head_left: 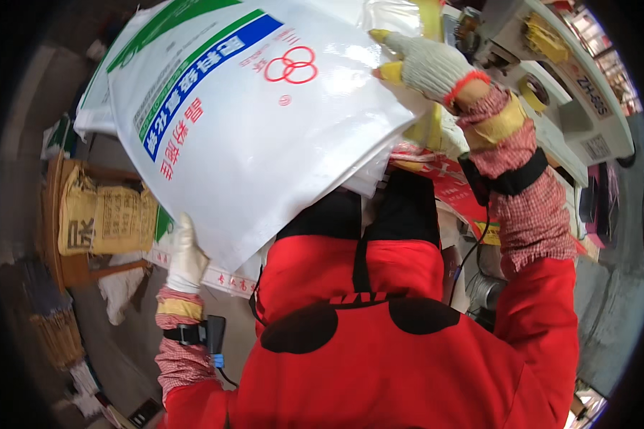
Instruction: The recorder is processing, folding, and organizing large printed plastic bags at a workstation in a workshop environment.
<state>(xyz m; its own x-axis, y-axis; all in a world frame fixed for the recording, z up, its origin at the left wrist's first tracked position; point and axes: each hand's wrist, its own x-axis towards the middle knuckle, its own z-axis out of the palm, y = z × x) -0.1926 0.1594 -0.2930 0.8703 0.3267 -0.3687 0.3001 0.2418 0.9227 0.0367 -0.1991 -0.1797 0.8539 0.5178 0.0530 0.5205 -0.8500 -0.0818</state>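
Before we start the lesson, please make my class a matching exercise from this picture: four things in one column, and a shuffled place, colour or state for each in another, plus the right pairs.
Column one
1. Left hand
2. Right hand
3. Yellow sack
4. Large white bag

Column two
A. Red-cuffed, at the bag's right edge
B. Bearing blue, green and red print
C. Against brown wooden furniture
D. White-gloved, at the bag's lower left

Pairs: 1-D, 2-A, 3-C, 4-B

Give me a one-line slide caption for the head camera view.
Gloved left hand and gloved right hand at opposite edges of a large white printed sack.
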